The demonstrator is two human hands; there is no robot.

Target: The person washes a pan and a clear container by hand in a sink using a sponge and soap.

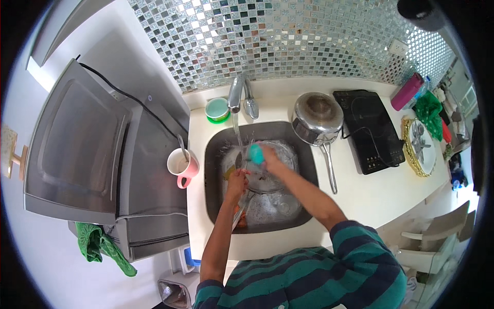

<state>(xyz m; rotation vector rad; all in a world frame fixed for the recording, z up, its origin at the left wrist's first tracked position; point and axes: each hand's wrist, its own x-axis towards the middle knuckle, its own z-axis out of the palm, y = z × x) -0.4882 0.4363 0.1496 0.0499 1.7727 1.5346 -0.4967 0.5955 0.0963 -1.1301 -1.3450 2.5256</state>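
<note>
Water runs from a chrome faucet [236, 92] into a dark sink [213, 197] holding soapy water and a round, clear-looking dish or lid [266, 181]. My left hand [237, 185] is closed around a metal utensil, whose dark spoon-like end [238, 159] points up beside the stream. To its right, my right hand [270, 156] grips a teal scrubber or cup-like thing [256, 153]; blur hides which. The two hands are apart. Near my left wrist lie long metal utensils [238, 217] and something orange [242, 222]. A yellowish piece [229, 172] shows left of my left fingers.
A pink mug [189, 169] with a spoon stands left of the sink. Behind is a green-lidded tub [217, 109]. At right are an upturned steel saucepan [318, 116], a black induction cooktop [368, 131], a plate [424, 154] with spoons and a magenta bottle [407, 92].
</note>
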